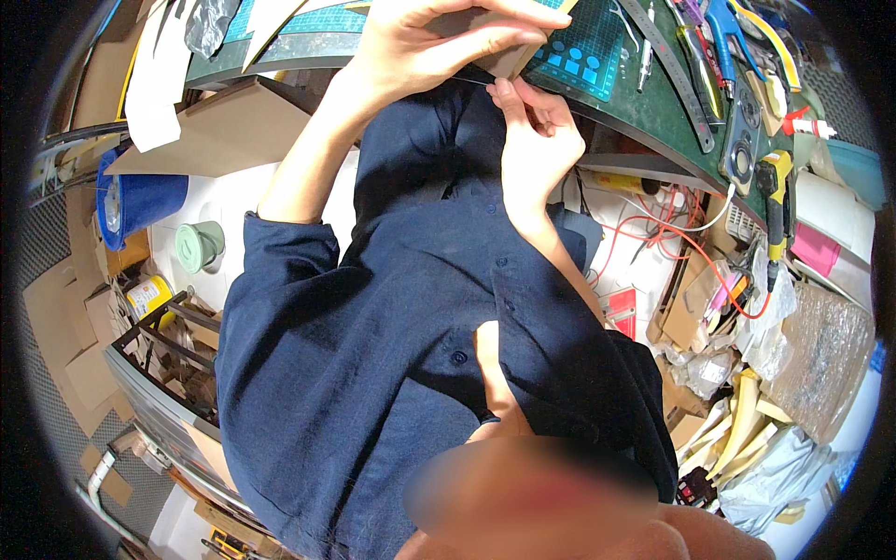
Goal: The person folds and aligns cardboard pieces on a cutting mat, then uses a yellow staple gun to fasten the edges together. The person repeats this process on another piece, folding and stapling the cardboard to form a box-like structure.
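Observation:
My left hand (406,51) is at the desk's near edge, its thumb and fingers closed around a small brown cardboard piece (507,62). Just below and to the right, my right hand (543,140) is closed in a pinch. A thin, thread-like line runs from its fingertips toward the left, under the cardboard; what exactly it is cannot be made out. Beneath the cardboard lies a teal cutting mat (597,70) with blue shapes on it.
On the desk's right side lie a metal ruler (679,84), a blue glue gun (721,37) and a white tube with a red cap (814,128). A yellow-black tool (775,187) hangs at the edge. A large cardboard sheet (219,131) and a blue bin (140,201) are at left.

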